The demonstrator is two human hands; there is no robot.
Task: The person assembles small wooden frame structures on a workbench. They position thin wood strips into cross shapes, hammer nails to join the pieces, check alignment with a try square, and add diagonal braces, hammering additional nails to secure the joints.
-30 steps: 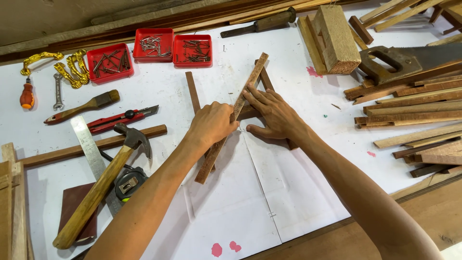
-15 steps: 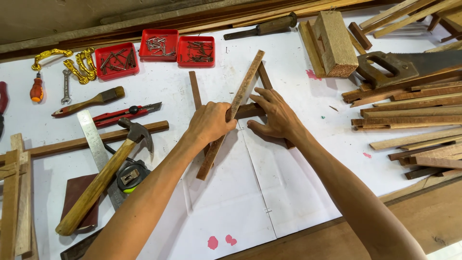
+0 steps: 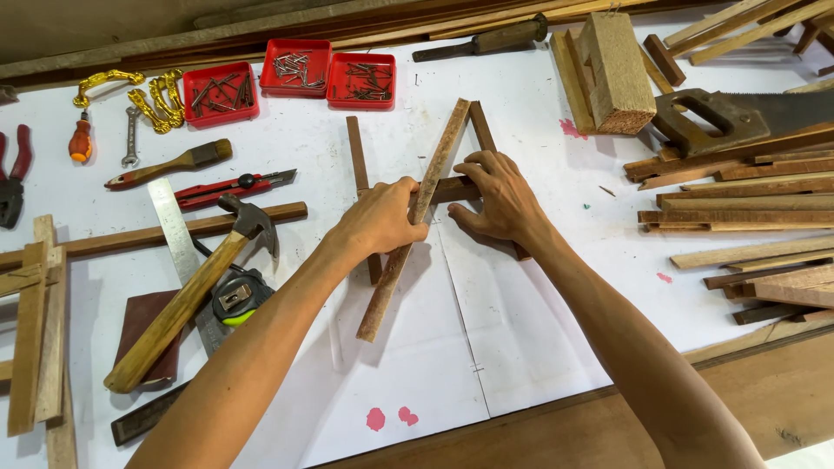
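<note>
Wooden slat (image 3: 408,227) lay diagonal across dark frame pieces (image 3: 358,165) on white table (image 3: 539,347). Left hand (image 3: 382,219) grip clamped on slat; right hand (image 3: 499,195) pressed crosspiece flat, fingers spread. Nothing nailed yet, hammer (image 3: 187,295) untouched.

Your desk (image 3: 539,347) is papered white. On it lie a claw hammer (image 3: 187,300), a tape measure (image 3: 236,297), three red nail trays (image 3: 295,68) (all at the far edge), a handsaw (image 3: 738,117) and wooden strips (image 3: 738,191).

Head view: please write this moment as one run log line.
left hand: grips diagonal slat | right hand: on crosspiece | hammer: idle
</note>
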